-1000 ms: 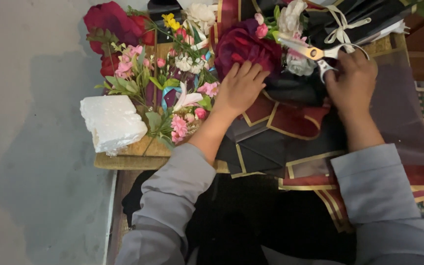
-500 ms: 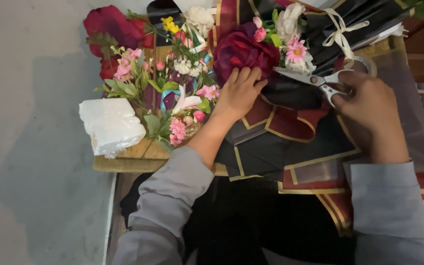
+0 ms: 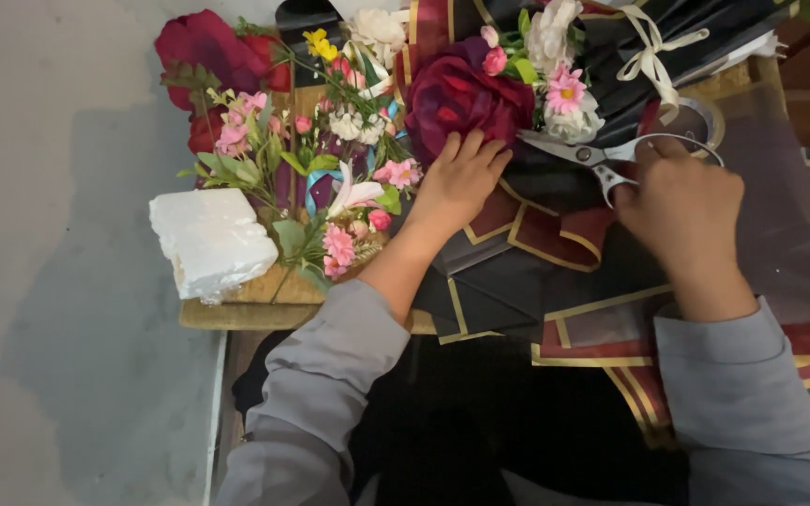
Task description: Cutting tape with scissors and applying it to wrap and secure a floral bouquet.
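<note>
top of the bouquet (image 3: 555,56) is cut off by the frame, and the right hand (image 3: 682,211) probably hides the scissors' (image 3: 611,155) finger loops.

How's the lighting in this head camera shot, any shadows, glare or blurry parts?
Head view: soft, dim light with no glare; a broad shadow falls on the grey floor left of the table, below the white foam block. The left hand on the dark red rose and the right hand at the scissors look sharp; the lap area is nearly black.
</note>
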